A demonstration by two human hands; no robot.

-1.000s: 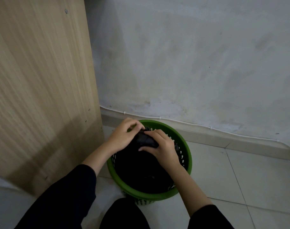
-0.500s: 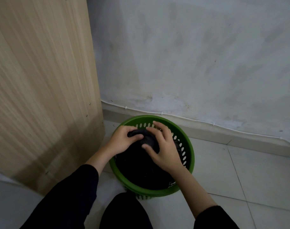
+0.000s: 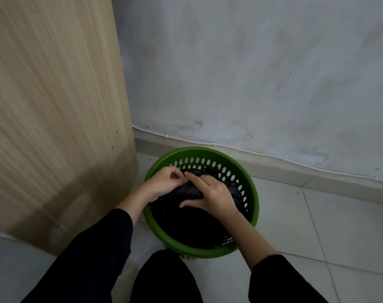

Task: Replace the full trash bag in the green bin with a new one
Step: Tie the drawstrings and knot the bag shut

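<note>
A round green bin point(image 3: 252, 194) with a perforated wall stands on the tiled floor near the wall. A black trash bag point(image 3: 192, 224) fills its inside. Both hands are over the bin's far half, gathering the bag's top into a bunch. My left hand point(image 3: 164, 182) pinches the bunched plastic at its left end with curled fingers. My right hand point(image 3: 212, 194) wraps over the bunch, index finger stretched toward the left hand and thumb under the plastic. The bag's mouth is hidden under the hands.
A tall wooden panel point(image 3: 55, 106) stands close on the bin's left. A grey wall point(image 3: 251, 73) with a white cable point(image 3: 262, 154) along its base runs behind. Pale floor tiles point(image 3: 317, 226) lie to the right. My dark-clothed knee point(image 3: 166, 278) is just in front of the bin.
The hands have sunk lower into the bin with the bunched bag top. My right hand has turned over the bunch, its index finger now reaching to the left hand.
</note>
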